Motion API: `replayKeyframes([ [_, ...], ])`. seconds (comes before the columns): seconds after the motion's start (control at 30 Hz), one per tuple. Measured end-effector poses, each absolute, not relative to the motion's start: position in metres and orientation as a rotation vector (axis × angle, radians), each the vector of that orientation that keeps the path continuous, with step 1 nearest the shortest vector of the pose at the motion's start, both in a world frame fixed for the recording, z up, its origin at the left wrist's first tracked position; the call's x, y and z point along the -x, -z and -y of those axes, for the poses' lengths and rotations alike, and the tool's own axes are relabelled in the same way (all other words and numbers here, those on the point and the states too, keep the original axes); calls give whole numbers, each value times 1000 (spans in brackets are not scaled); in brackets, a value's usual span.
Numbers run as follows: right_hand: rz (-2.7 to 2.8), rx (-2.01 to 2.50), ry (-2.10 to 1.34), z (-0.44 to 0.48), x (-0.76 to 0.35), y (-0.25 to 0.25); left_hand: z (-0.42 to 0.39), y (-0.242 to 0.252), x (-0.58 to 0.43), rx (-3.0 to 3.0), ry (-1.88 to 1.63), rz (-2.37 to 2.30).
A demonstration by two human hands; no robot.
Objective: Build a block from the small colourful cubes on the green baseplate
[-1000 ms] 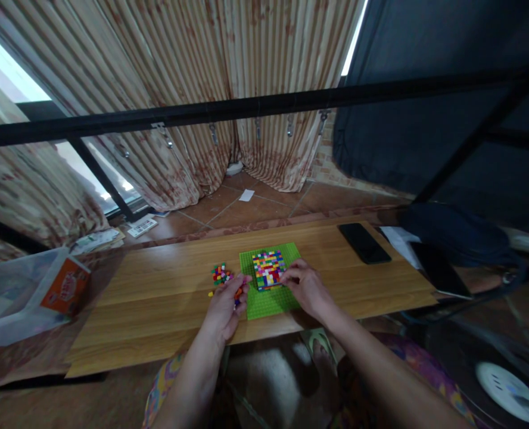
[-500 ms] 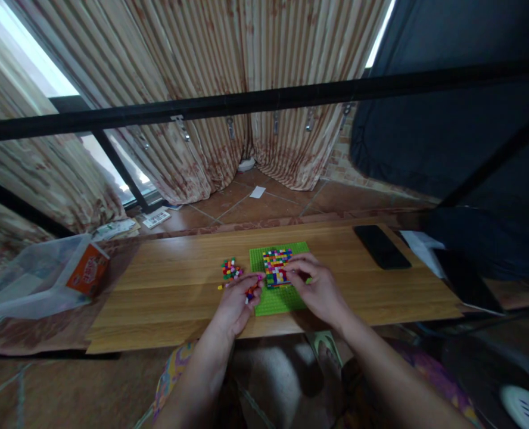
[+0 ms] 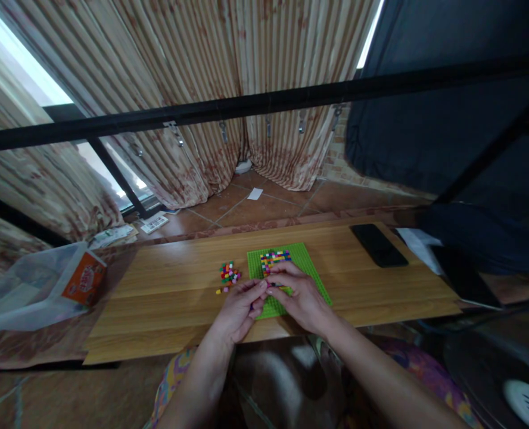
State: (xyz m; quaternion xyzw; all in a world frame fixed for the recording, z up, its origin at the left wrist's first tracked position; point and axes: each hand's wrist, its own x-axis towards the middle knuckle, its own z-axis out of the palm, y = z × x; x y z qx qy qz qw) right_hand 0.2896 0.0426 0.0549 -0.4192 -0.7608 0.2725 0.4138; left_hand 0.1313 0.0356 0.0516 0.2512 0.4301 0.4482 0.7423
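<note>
A green studded baseplate (image 3: pixel 316 285) lies on the wooden board, bearing a block of small multicoloured toy bricks (image 3: pixel 275 257), partly covered by my right hand. My left hand (image 3: pixel 239 308) is closed over the plate's left edge, with a few small bricks in its curled fingers, mostly hidden now. A pink toy brick (image 3: pixel 267 286) shows at its thumb and fingertip. My right hand (image 3: pixel 304 299) reaches over the plate, and its thumb and forefinger pinch at that same pink brick, touching the left fingertips. Left of the plate is a pile of loose toy bricks (image 3: pixel 229 273).
A black phone (image 3: pixel 379 245) lies on the right of the wooden board (image 3: pixel 166 298). A clear plastic bin (image 3: pixel 36 292) with an orange label stands to the left. Behind run a black metal rail (image 3: pixel 202 112) and striped curtains. Another person's arm is at the far right.
My right hand has moved left and toward me, from the bricks on the plate to my left fingertips. My left hand stays near the plate's left edge. The view has shifted slightly.
</note>
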Motion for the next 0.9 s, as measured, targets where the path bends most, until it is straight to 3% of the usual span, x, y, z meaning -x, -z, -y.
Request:
replayKeyframes([
  [0.33,1856,978,-737,-44,-293,-53,-36,-51,-131,-585,-928,-927],
  [0.6,1715,1343,-565,-63,-325,-44,-43,-55,-123,-399,-1051,-1033],
  [0.9,1874,1389,-483,-61,-325,-33,-46,-54,-119,-358,-1110,-1091],
])
